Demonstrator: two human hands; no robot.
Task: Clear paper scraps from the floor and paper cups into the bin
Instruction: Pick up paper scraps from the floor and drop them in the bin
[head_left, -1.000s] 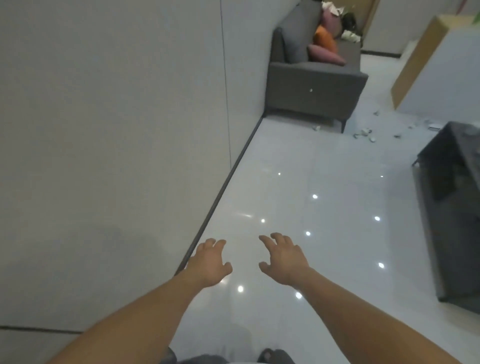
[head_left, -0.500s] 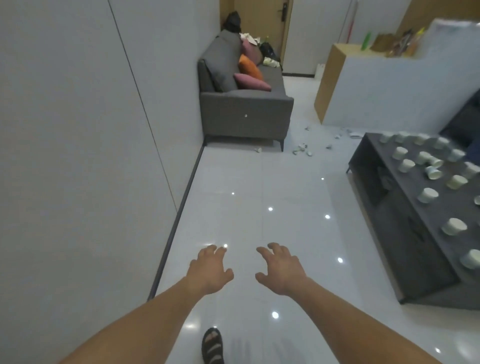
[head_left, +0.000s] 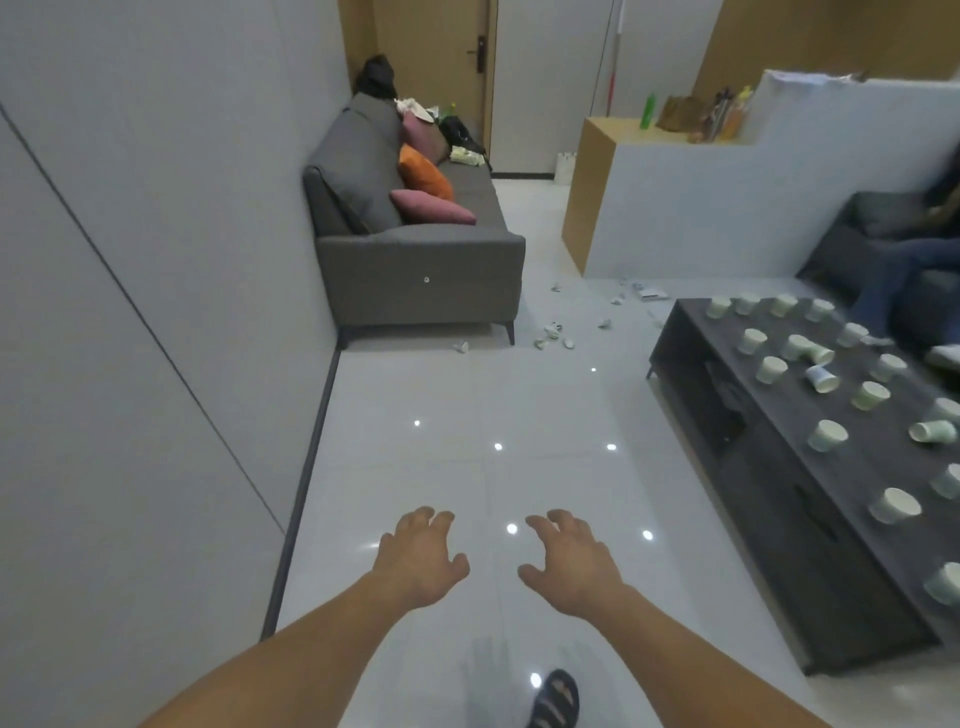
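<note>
We hold our left hand (head_left: 418, 558) and right hand (head_left: 574, 564) out over the floor (head_left: 467, 415), fingers loosely spread, holding nothing. Paper scraps (head_left: 553, 332) lie well ahead by the grey sofa (head_left: 415, 270); paper cups (head_left: 826, 435) dot the dark surface (head_left: 810, 402) to our right.

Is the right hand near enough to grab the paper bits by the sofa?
Probably not from here. The right hand hangs open over the floor, while the paper scraps lie far ahead by the grey sofa. Nothing blocks the path, so walking closer should do it.
</note>
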